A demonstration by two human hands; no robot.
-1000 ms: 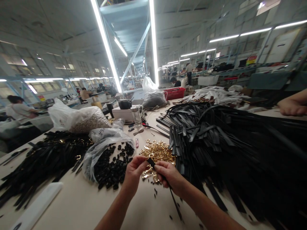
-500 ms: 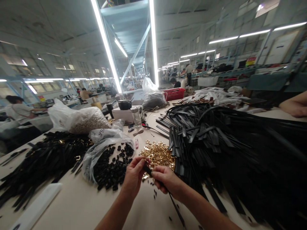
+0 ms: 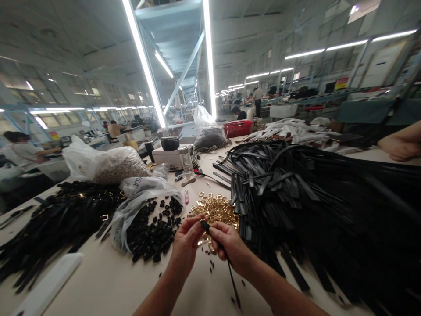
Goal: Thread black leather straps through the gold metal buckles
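Over the table's front middle, both hands meet at one end of a narrow black strap (image 3: 205,226). My left hand (image 3: 187,241) is closed, thumb and fingers pinching at the strap's tip. A glint of gold shows there, but I cannot tell whether it is a buckle on the strap or part of the pile behind. My right hand (image 3: 230,245) grips the strap just below that end, and its tail hangs down toward the table's near side. Directly behind the hands lies a heap of gold buckles (image 3: 219,208). Small black loops (image 3: 151,235) spill from a clear plastic bag (image 3: 120,224) left of them.
Black straps (image 3: 279,175) are heaped to the right, and buckled straps (image 3: 62,215) to the left. A glass jar (image 3: 187,162), a black bowl (image 3: 170,143) and a red basket (image 3: 238,128) stand farther back. Another person's forearm (image 3: 403,142) rests at the right edge.
My left hand has shifted slightly, and the strap's end between the hands shows more openly. The right hand keeps its grip, with the strap's tail hanging more steeply.
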